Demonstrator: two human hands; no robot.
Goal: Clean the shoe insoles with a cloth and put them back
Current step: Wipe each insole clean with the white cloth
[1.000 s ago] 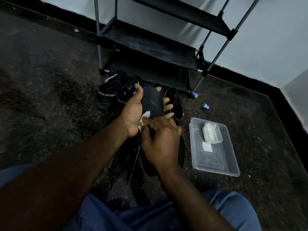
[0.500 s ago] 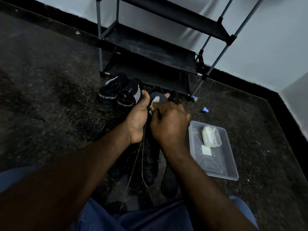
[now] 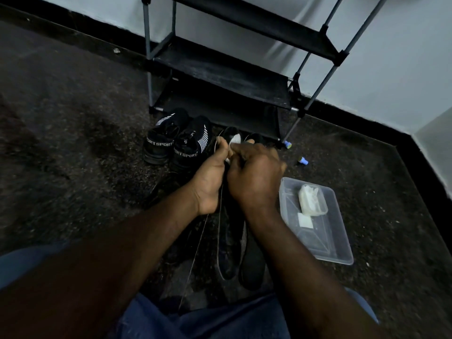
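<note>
The insole [image 3: 230, 132], judged light and floppy, is held near its tip by the left grip [image 3: 210, 178]; the soft cloth [image 3: 236, 138] is pinched against it by the right grip [image 3: 254, 174].

The floor [image 3: 68, 123] is dark and speckled, with tiny pale bits all over it. A pale wall [image 3: 396, 59] stands at the back. Another bit of wall [image 3: 437, 152] juts out on the right and makes a corner. A black strip [image 3: 73, 28] runs along the bottom of the walls, where they meet the floor. A rack [image 3: 220, 72] stands against the back wall. It has flat black shelves, one above the other, and thin grey poles [image 3: 146, 45] at its corners. The room is dim. The rack throws soft shadows on the wall behind it.
</note>
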